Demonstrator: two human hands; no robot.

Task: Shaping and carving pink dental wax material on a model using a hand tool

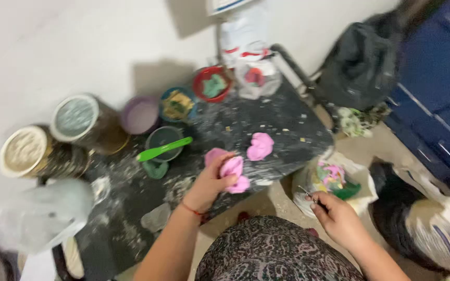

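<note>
My left hand (pixel 209 183) grips a lump of pink clay (pixel 233 169) at the near edge of a dark, dusty worktable (pixel 131 208). A second pink clay piece (pixel 261 146), shaped like a flower, lies on the table just beyond it. My right hand (pixel 337 217) hangs off the table's right side with its fingers pinched on a thin metal tool (pixel 306 192), next to a white bag (pixel 360 179) holding coloured clay bits. A green plastic tool (pixel 163 149) rests across a small dark bowl (pixel 162 139).
Two round tins (pixel 76 118) (pixel 24 151) and small bowls of purple (pixel 139 115), yellow (pixel 177 104) and red (pixel 212 83) line the table's far edge. A clear plastic bag (pixel 42 211) lies at left. A dark backpack (pixel 363 62) and blue drawers (pixel 438 88) stand at right.
</note>
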